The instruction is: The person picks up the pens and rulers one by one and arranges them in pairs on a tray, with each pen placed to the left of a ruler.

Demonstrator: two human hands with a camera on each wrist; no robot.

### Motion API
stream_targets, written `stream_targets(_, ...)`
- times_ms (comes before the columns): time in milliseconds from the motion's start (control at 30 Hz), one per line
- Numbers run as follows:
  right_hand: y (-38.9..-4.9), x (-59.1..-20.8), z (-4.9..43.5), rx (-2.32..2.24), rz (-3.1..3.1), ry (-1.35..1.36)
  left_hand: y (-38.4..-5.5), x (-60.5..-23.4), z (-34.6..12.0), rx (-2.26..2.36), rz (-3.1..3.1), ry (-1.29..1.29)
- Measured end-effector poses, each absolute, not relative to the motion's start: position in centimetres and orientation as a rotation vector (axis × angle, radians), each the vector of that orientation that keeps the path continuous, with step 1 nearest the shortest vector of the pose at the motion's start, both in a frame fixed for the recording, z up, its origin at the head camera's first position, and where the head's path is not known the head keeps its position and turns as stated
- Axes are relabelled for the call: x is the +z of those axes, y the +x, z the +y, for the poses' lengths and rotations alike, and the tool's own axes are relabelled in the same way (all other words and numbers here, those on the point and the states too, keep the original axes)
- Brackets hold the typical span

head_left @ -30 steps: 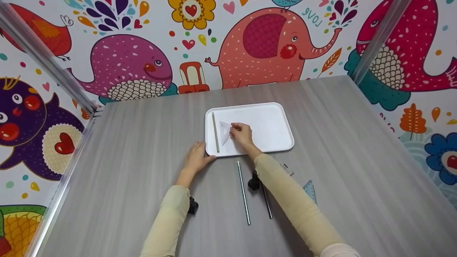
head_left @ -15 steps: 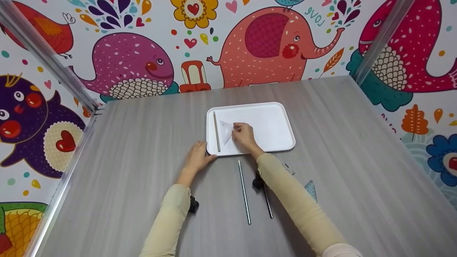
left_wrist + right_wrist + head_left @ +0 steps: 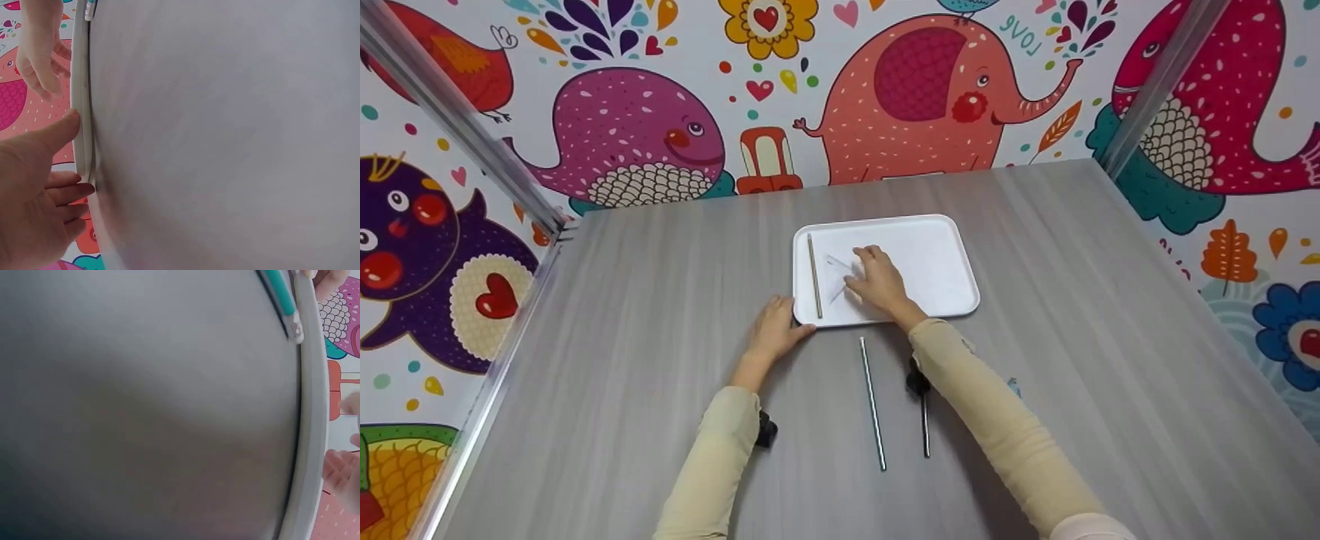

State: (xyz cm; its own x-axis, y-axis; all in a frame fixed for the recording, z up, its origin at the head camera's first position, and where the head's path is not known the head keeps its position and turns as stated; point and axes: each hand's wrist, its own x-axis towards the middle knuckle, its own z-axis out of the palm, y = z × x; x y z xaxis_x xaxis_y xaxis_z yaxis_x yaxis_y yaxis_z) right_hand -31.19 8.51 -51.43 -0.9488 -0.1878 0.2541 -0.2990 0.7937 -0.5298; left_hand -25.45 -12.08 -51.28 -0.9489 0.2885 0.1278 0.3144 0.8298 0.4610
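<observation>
In the head view my right hand (image 3: 879, 283) hovers over the white tray (image 3: 926, 259), its fingers spread apart and holding nothing. Just left of those fingers a clear triangular set square (image 3: 835, 279) lies on the tray, partly covered by the hand. A gold-coloured pencil (image 3: 814, 277) lies along the tray's left side. My left hand (image 3: 772, 330) rests at the tray's near left corner, thumb along the near edge and fingers by the left side. The left wrist view shows this hand (image 3: 39, 197) touching the rim with relaxed fingers.
A blue-green pencil (image 3: 873, 405) and a dark pencil (image 3: 926, 427) lie on the grey table (image 3: 660, 285) before the tray. A blue set square (image 3: 1014, 386) peeks out behind the right sleeve (image 3: 997, 420). A patterned wall (image 3: 780, 90) stands behind.
My right hand has let go of the clear set square; its fingers have spread and it has shifted slightly right. The sleeve now covers more of the blue set square. My left hand stays put.
</observation>
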Motion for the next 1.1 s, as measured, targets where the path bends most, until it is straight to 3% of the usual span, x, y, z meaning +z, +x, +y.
stream_targets(333,-29.7,-50.8,9.0,0.459,-3.038,0.748,-25.3,-51.1,-12.2,-0.757,-2.97,-0.49)
stream_targets(1100,-25.8,-47.9,9.6,0.318,-3.063,0.798,-25.4,-51.1,-12.0,-0.76,-2.972,-0.459)
